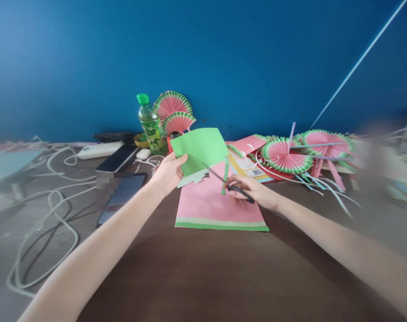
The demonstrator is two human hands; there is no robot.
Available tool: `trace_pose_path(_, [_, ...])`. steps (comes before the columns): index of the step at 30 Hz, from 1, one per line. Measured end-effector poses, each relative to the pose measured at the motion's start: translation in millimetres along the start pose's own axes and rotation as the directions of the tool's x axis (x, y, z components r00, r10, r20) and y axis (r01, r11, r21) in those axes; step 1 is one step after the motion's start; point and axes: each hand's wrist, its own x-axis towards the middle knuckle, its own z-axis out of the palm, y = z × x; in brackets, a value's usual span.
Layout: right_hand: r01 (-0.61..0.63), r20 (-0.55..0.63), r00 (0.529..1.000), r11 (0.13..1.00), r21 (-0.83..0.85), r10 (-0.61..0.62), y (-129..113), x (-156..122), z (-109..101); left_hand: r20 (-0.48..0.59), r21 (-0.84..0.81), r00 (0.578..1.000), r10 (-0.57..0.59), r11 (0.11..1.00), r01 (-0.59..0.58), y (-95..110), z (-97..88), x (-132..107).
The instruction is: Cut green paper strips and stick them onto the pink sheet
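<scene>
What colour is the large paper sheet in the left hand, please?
The paper sheet is green; head view.

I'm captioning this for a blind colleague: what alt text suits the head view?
A person's left hand holds up green paper while the right hand holds scissors near it. Below, a pink sheet with a green near edge lies on a brown table; beyond are pleated paper fans and a bottle.

- Left hand (169, 173): most fingers hidden behind the green paper (203, 150).
- Pink sheet (203, 206): upper part partly covered by green paper.
- Phone (127, 197): left side masked by blocky pixels.
- Barcode (257, 172): too small to read.
- Papers (403, 190), far right: blurred, cut off.
- Left forearm (99, 250) and right forearm (331, 232): cut off by edges.
</scene>
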Motion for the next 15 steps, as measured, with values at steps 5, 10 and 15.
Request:
trace_pose_path(5, [0.056, -0.036, 0.998, 0.998, 0.028, -0.055, 1.8, -1.7, 18.0, -0.055, -0.038, 0.998, -0.006, 0.999, 0.003, -6.6, 9.2, -5.8])
trace_pose_path(10, [0.072, -0.035, 0.997, 0.993, 0.093, -0.069, -0.4, -5.0, 30.7, -0.075, -0.048, 0.997, -0.014, 0.999, 0.010, -6.9, 19.5, -14.6])
trace_pose_path(15, [0.072, -0.046, 0.997, 0.991, 0.109, -0.067, -4.2, -7.3, 36.2, -0.040, -0.088, 0.999, -0.010, 0.996, 0.006, -7.6, 25.9, -20.6])
